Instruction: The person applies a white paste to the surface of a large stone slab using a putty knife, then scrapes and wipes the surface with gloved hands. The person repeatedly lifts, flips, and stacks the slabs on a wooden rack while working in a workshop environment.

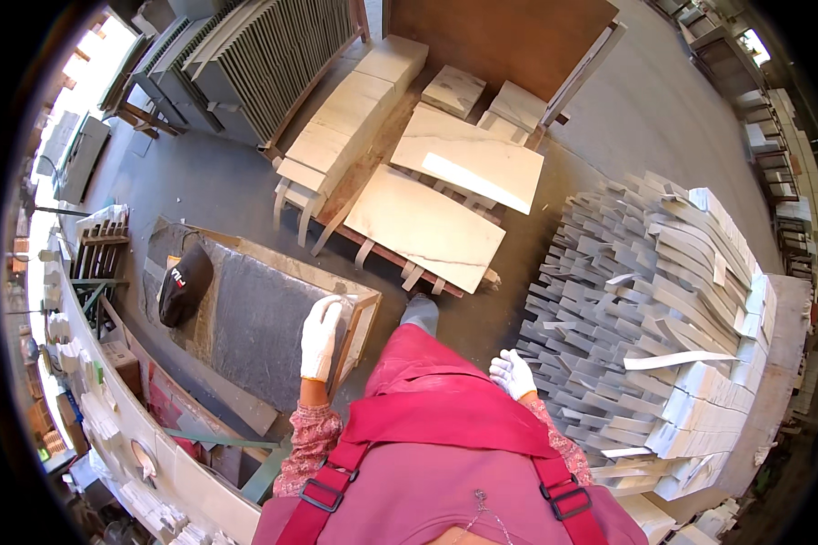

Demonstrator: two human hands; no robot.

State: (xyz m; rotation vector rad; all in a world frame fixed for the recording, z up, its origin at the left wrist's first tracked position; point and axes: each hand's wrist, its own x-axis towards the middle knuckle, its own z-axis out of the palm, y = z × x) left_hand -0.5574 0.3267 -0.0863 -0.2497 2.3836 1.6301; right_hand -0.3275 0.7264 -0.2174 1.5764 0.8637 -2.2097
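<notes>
My left hand, in a white glove, hovers at the right end of a low bench with a dark grey top. Its fingers are stretched forward, and I see nothing held in them; whether they touch the bench edge is unclear. My right hand, also gloved in white, hangs beside my red apron. The fingers there are loosely bent and slightly apart, with no object showing. Ahead of me, pale veined stone slabs lie on a low wooden pallet. A black cap rests on the bench.
Stacked grey and white stone strips rise close on my right, their ends jutting unevenly. Upright grey slabs stand in a rack at the far left. Behind the pallet is a brown board. A curved pale counter runs along my left.
</notes>
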